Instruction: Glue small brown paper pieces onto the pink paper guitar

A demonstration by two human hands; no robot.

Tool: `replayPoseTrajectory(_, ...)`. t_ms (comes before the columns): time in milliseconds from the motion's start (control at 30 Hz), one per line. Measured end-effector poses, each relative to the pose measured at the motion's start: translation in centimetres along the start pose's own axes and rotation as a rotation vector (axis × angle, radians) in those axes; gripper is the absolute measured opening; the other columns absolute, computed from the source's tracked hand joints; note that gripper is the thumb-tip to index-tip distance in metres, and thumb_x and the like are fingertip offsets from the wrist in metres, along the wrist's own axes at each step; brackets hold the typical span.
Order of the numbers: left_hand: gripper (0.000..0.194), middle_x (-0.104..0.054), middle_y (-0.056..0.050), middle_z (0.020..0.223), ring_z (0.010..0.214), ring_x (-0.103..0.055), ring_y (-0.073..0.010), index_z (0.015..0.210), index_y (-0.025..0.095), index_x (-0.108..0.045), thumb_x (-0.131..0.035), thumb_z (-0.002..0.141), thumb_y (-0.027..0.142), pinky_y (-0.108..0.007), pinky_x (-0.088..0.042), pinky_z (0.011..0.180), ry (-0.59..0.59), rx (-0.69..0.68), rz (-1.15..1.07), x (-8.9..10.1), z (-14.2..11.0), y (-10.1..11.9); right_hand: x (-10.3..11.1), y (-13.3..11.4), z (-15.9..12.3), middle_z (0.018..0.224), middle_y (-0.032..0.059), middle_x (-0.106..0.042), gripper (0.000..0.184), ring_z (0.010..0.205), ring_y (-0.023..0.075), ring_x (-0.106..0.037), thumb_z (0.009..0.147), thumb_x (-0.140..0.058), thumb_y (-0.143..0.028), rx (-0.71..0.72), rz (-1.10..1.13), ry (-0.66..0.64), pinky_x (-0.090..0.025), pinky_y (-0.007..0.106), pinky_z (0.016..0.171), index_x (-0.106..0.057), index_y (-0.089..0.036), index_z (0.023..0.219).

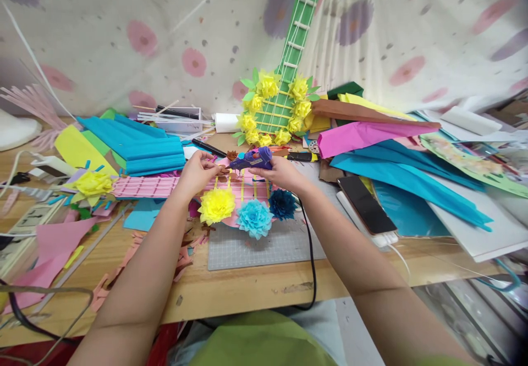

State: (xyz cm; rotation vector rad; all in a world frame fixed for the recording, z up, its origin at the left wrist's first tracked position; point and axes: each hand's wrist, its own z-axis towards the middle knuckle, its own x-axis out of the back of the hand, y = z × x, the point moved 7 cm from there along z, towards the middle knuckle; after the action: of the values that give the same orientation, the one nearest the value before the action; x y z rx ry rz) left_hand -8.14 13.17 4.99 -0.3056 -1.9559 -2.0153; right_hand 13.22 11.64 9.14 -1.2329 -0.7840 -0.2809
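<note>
My right hand point(284, 173) is closed round a purple hot glue gun point(253, 159), whose nozzle points left. My left hand point(197, 172) pinches at a small brown paper piece point(223, 175) close to the nozzle; the fingertips partly hide it. Both hands are over a pink paper guitar point(144, 186) with yellow strips across its body. Along its near edge sit a yellow paper flower point(216, 206), a light blue one point(254, 218) and a dark blue one point(282, 204). Another yellow flower point(94, 182) is at the left end of its neck.
A grey cutting mat point(256, 253) lies beneath the guitar. Behind stands a green paper guitar point(272, 114) ringed with yellow flowers. Blue paper point(152, 149) is at left, a phone point(366, 204) at right. A black cord point(310, 250) hangs over the table edge. Paper scraps point(111, 283) lie near my left forearm.
</note>
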Motion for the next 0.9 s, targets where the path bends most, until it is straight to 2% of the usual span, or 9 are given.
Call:
replayPoseTrajectory(167,0.044,-0.068,-0.001,0.07,0.074,-0.069,-0.0226,0.09,0.022,-0.05,-0.078,0.059,0.037,-0.03,-0.047,0.062,0.009,0.001,-0.018,0.1,-0.1,0.2,0.2,0.6,0.3,0.085,0.0041,-0.072,0.042,0.075,0.0194,-0.062,0.078,-0.062,-0.055,-0.054,-0.05,0.022,-0.046,0.029,0.07,-0.071,-0.02,0.099)
replayPoseTrajectory(433,0.041,-0.067,-0.001,0.07,0.073,-0.068,-0.0228,0.09,0.022,-0.05,-0.075,0.062,0.035,-0.028,-0.045,0.058,-0.005,0.0,0.02,0.1,-0.3,0.6,0.4,0.3,0.5,0.091,0.006,-0.072,0.042,0.084,0.0216,-0.063,0.078,-0.062,-0.056,-0.026,-0.018,0.03,-0.047,0.032,0.076,-0.071,-0.02,0.099)
replayPoseTrajectory(600,0.044,-0.068,0.0,0.069,0.074,-0.069,-0.0235,0.089,0.021,-0.049,-0.078,0.058,0.033,-0.03,-0.048,0.06,-0.045,0.066,-0.076,-0.2,-0.7,0.9,1.0,1.2,0.4,0.084,0.0064,-0.071,0.043,0.078,0.0206,-0.063,0.074,-0.064,-0.056,-0.085,0.02,0.111,-0.048,0.03,0.071,-0.071,-0.017,0.089)
replayPoseTrajectory(667,0.046,-0.068,0.0,0.069,0.075,-0.07,-0.0233,0.088,0.021,-0.049,-0.08,0.055,0.032,-0.031,-0.049,0.064,-0.067,0.104,-0.159,-0.3,-0.9,1.1,1.9,2.2,0.3,0.082,0.0062,-0.071,0.044,0.076,0.0197,-0.063,0.073,-0.064,-0.057,-0.103,0.06,0.209,-0.048,0.03,0.069,-0.07,-0.016,0.088)
replayPoseTrajectory(767,0.049,-0.067,0.0,0.069,0.075,-0.069,-0.0218,0.084,0.02,-0.05,-0.083,0.05,0.034,-0.032,-0.049,0.068,-0.056,0.094,-0.23,0.1,-0.7,1.5,4.3,4.4,-0.6,0.083,0.0062,-0.071,0.048,0.077,0.0194,-0.063,0.072,-0.063,-0.057,-0.095,0.137,0.462,-0.049,0.031,0.071,-0.07,-0.015,0.094)
replayPoseTrajectory(833,0.05,-0.067,0.001,0.067,0.074,-0.068,-0.0208,0.082,0.019,-0.052,-0.084,0.047,0.035,-0.031,-0.049,0.068,-0.029,0.083,-0.249,0.7,-0.6,1.6,5.7,6.7,-1.8,0.076,0.0066,-0.069,0.05,0.073,0.0195,-0.063,0.072,-0.061,-0.059,-0.134,0.17,0.614,-0.049,0.031,0.067,-0.069,-0.013,0.091)
replayPoseTrajectory(900,0.05,-0.068,0.0,0.068,0.073,-0.068,-0.0197,0.083,0.019,-0.053,-0.084,0.046,0.034,-0.03,-0.048,0.065,-0.011,0.099,-0.278,1.2,-0.5,1.5,6.6,9.4,-3.2,0.065,0.0067,-0.066,0.051,0.067,0.0201,-0.062,0.072,-0.059,-0.061,-0.229,0.166,0.709,-0.048,0.031,0.061,-0.069,-0.012,0.082)
